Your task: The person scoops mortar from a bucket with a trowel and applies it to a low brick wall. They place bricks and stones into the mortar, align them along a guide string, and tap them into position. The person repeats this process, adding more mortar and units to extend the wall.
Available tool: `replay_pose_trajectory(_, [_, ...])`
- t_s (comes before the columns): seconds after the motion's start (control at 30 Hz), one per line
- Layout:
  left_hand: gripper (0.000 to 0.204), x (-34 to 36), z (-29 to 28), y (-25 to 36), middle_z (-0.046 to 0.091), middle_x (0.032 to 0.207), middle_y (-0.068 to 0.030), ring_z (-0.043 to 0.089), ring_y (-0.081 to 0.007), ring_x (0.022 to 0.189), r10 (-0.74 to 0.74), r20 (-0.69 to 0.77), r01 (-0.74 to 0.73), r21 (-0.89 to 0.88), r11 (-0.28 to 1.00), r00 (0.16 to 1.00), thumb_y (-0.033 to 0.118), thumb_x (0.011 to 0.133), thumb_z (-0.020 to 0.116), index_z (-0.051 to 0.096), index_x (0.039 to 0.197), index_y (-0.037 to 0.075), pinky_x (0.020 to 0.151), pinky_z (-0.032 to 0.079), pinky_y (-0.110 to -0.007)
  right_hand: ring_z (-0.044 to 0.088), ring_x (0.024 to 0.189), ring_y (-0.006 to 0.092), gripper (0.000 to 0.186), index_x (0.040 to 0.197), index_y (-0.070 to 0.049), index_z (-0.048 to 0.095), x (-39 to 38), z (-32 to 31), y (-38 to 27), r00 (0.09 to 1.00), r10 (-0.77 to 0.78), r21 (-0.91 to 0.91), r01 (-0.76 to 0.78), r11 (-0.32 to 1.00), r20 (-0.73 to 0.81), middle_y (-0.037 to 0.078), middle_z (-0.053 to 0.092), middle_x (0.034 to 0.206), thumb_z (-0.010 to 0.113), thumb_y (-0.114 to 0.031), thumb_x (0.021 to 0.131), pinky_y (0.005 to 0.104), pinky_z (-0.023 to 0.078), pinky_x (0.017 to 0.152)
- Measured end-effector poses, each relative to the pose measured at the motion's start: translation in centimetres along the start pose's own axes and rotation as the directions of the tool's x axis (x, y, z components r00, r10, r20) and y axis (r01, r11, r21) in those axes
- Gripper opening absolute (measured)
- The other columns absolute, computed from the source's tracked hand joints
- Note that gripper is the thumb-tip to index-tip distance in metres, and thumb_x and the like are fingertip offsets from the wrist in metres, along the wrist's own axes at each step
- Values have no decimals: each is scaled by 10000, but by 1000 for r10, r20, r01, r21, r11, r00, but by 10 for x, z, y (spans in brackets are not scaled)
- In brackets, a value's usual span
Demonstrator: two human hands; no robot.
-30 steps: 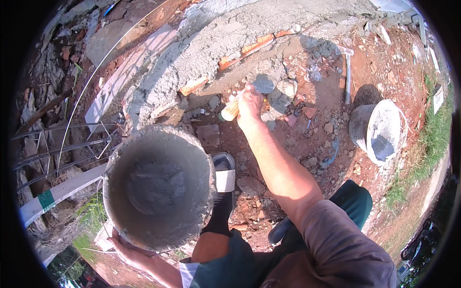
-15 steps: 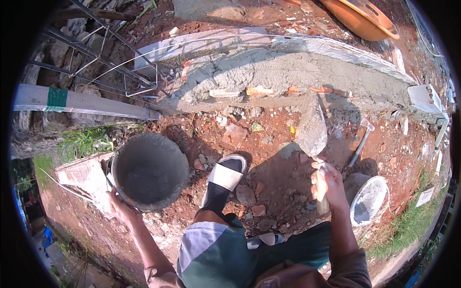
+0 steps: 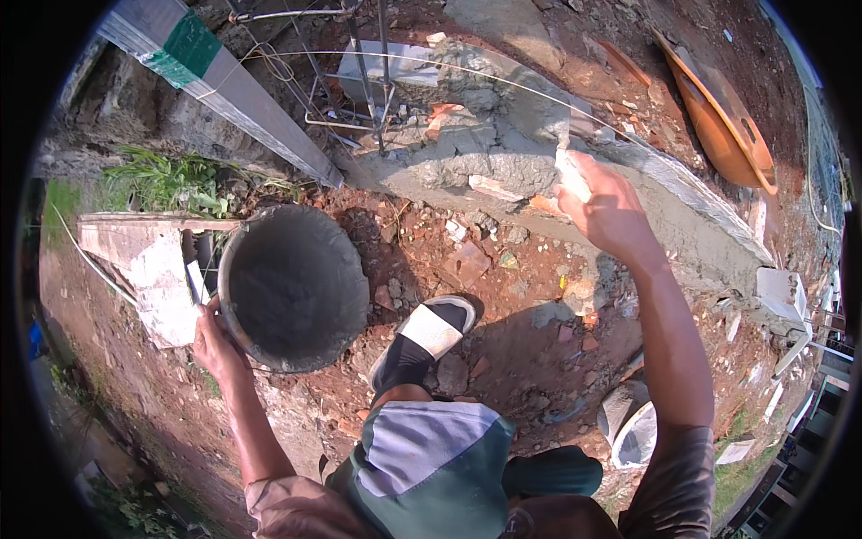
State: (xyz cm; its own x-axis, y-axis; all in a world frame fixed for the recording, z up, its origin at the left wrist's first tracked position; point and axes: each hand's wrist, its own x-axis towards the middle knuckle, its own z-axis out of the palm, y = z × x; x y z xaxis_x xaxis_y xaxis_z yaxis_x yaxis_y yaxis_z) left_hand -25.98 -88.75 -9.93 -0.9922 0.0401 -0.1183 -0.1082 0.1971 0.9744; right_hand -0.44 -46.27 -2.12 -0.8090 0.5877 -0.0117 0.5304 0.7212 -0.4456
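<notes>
At the left, a mortar-coated bucket [image 3: 352,296] with grey mortar inside leans beside my left leg. My left hand [image 3: 220,346] is closed at the bucket's left side, its fingers partly hidden. My right hand [image 3: 606,207] reaches far forward, wrapped round the pale handle of a trowel [image 3: 572,177]. The trowel's blade is seen nearly edge-on over the low wall and is hard to tell from the wet mortar [image 3: 503,130] there. Broken orange brick [image 3: 548,207] shows along the wall's near side.
A string [image 3: 503,75] runs above the wall. A metal beam [image 3: 260,112] with green tape and a steel rebar frame [image 3: 364,81] stand at the far left. An orange basin [image 3: 718,121] lies far right; a smaller bucket [image 3: 636,436] lies by my right arm. Rubble covers the ground.
My right hand has carried the trowel forward and left, from above the soil to the wall top. My left hand stays at the bucket. The view has turned.
</notes>
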Motion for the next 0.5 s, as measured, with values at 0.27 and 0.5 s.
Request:
replay_pose_trajectory(0.27, [408, 13, -12, -8, 426, 579, 51, 364, -24, 471, -48, -2, 47, -26, 999, 999, 339, 990, 490, 655, 1030, -32, 421, 302, -187, 635, 954, 256, 527, 1330, -11, 466, 25, -2, -37, 834, 425, 168, -503, 848, 352, 203, 632, 1116, 569, -267, 882, 351, 460, 860])
replay_pose_trajectory(0.5, [431, 18, -20, -3, 379, 594, 72, 337, -21, 464, -92, 24, 93, -10, 996, 995, 394, 968, 517, 666, 1002, -10, 412, 295, -194, 545, 615, 110, 331, 1040, 14, 588, -42, 3, -20, 851, 407, 312, -506, 804, 331, 55, 587, 783, 638, -266, 870, 291, 455, 594])
